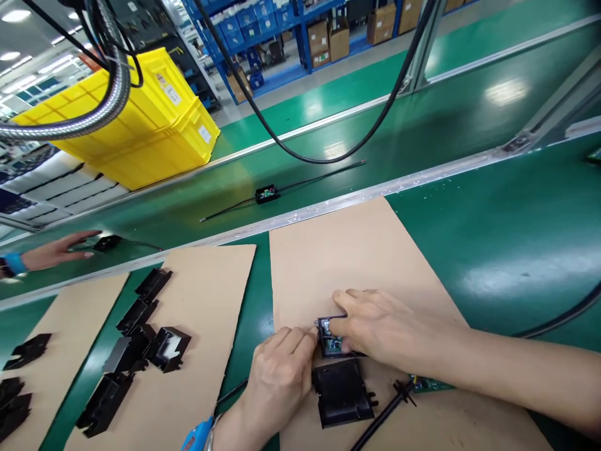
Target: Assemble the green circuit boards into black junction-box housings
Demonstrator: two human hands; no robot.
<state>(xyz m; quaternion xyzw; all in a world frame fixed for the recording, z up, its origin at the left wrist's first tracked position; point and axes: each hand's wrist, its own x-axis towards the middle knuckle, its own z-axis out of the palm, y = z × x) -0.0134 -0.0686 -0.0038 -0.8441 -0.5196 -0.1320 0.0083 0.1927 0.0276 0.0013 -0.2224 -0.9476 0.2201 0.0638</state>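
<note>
Small black case (321, 346), board (332, 344) inside, sits on the cardboard (323, 263), just beyond a loose black shell (345, 396). Left hand (284, 366): fingers curled nearly closed at the case's left edge; cannot tell whether they pinch anything. Right hand (375, 322): half open, fingers bent over the case's right part, index and thumb at the board; grip partly hidden. Judgement: case light, stiff, probably smooth plastic, apt to slide; board fragile. Best hold: outer side walls, fingertips clear of components.
</note>
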